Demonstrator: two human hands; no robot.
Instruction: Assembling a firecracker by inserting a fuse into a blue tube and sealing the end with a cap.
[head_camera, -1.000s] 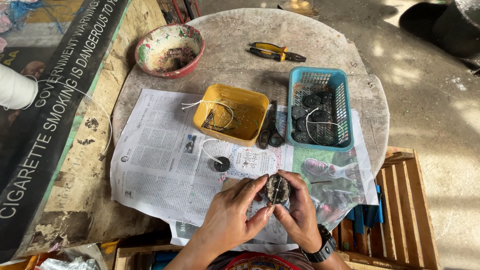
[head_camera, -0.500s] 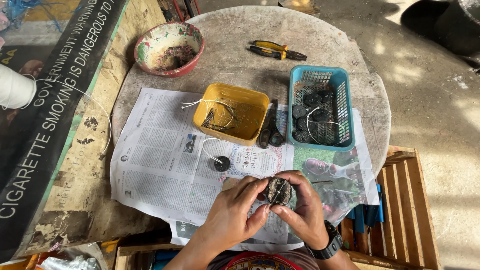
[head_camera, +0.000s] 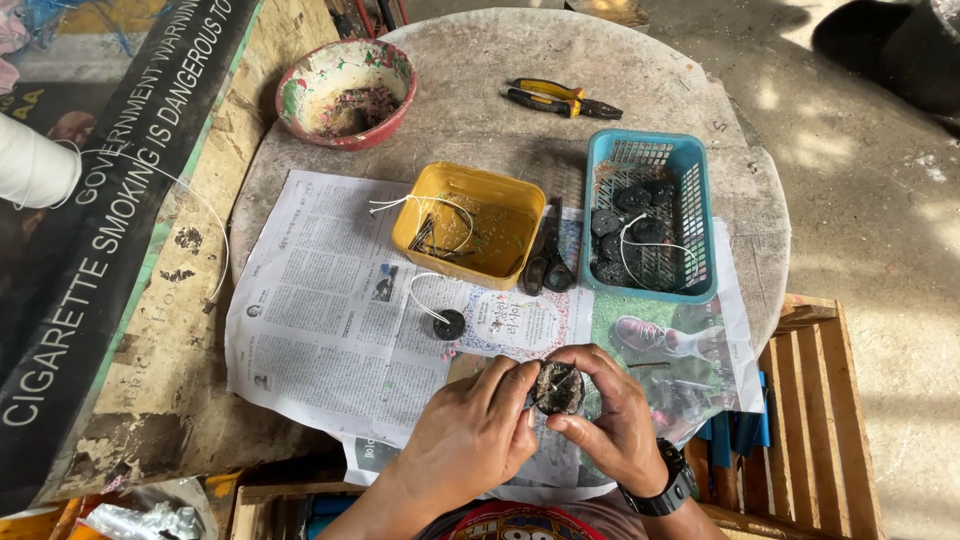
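Grip: both hands pinch one small dark disc (head_camera: 558, 388) between them; the left hand (head_camera: 470, 440) closes thumb and forefinger on its left edge, the right hand (head_camera: 612, 428) cups it from the right and below.
Disc place: it sits in the air just in front of the yellow tub (head_camera: 468, 224), over the near edge of the newspaper (head_camera: 330, 320).
Change: compared with the earlier views, the left fingers now lie closer over the disc's face and the disc is tipped a little more toward the camera; the hands hold the same spot.
Meaning: the work looks to be fine fingering on the disc itself, perhaps at its middle, and not a carry or a set-down.
Loose piece: another dark disc with a white thread (head_camera: 448, 322) lies on the newspaper, just in front of the yellow tub and apart from the hands.
Right of tub: black scissors (head_camera: 548, 262) lie touching its side, and beyond them a blue basket (head_camera: 650, 212) holds more dark discs.
Behind tub: pliers (head_camera: 560, 98) and a paint-stained bowl (head_camera: 345, 92) rest on the round tabletop (head_camera: 480, 60).
Edges: the tabletop's rim curves close under the wrists; a wooden crate (head_camera: 820, 420) stands right of it.
Open room: bare newspaper left of the tub gives space for the left hand.
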